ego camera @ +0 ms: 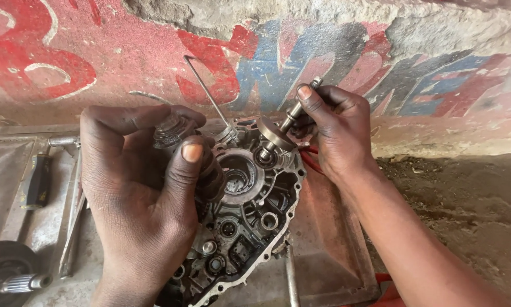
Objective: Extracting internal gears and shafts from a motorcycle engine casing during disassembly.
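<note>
A grey, oily engine crankcase half [250, 210] lies on a metal tray [329, 256] in the middle of the head view. My left hand [142, 193] is closed around a dark gear cluster [179, 133] held above the case's left side. My right hand [335, 128] grips a steel shaft with a round gear disc [278, 133], tilted into a bore at the case's top. Both hands are smeared with grease. A thin bent wire rod [207, 94] rises from the case's upper edge.
A painted red and blue wall [125, 51] stands close behind. A black-handled tool [36, 182] and metal bars lie at the left, with a splined round part [8, 276] at the bottom left. Red wires [311, 159] run under my right hand. Dirt ground [466, 210] lies to the right.
</note>
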